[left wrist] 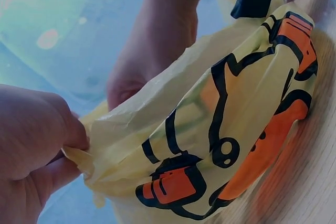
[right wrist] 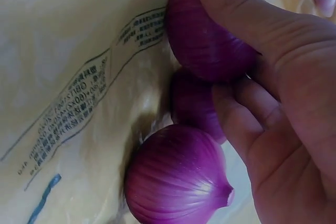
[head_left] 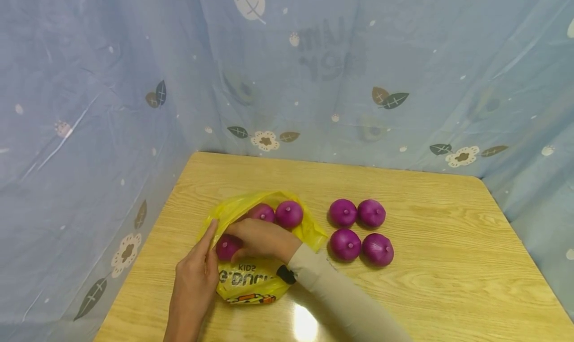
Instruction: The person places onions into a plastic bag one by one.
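Observation:
A yellow plastic bag [head_left: 287, 272] with printed letters lies with its mouth spread on the table. My left hand [head_left: 194, 279] pinches the bag's rim, and the left wrist view shows thumb and fingers on the crumpled edge [left wrist: 81, 158]. Inside the bag, my right hand [head_left: 264, 238] grips a purple onion [right wrist: 202, 38], its thumb on one side and fingers curled round the other. Another onion [right wrist: 173, 174] sits close by, with one more [right wrist: 194, 103] partly hidden between them. In the head view, two onions [head_left: 289, 214] show at the bag's far side.
Several purple onions [head_left: 345, 245] stand grouped on the wooden table [head_left: 457, 247], just right of the bag. A blue patterned curtain [head_left: 314, 83] hangs behind the table and along its sides. A dark band [head_left: 286, 274] is on my right wrist.

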A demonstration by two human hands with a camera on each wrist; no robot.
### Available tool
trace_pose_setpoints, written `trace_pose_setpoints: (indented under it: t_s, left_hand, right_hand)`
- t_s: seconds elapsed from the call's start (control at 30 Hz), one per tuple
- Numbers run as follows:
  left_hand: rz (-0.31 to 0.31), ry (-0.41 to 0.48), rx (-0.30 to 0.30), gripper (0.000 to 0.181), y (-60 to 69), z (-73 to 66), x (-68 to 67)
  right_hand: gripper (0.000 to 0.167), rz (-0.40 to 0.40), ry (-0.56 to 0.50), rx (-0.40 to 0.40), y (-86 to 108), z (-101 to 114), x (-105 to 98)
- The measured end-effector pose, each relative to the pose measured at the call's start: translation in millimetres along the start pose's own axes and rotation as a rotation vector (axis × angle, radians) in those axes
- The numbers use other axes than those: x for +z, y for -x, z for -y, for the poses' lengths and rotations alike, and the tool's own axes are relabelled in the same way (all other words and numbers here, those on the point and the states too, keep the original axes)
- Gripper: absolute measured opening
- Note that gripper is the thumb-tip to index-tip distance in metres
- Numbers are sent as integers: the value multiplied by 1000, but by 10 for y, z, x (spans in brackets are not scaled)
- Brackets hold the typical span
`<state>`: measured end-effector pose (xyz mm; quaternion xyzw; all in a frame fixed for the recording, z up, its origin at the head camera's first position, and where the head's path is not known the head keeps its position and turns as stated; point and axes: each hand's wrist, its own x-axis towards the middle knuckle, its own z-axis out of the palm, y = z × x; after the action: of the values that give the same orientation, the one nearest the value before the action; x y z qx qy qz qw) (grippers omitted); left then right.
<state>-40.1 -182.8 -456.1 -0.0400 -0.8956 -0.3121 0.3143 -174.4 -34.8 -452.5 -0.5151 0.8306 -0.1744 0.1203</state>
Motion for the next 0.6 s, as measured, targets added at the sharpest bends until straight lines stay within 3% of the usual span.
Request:
trace_pose_setpoints:
  t_s: [0.4,0.6]
  left_hand:
    - [4,3,8,69,-9,-14,-13]
    - [5,-8,2,69,-16,-12,-22]
  right_hand:
    - [61,-21,6,10,25,28,21]
    - [57,-21,16,26,123,54,-77]
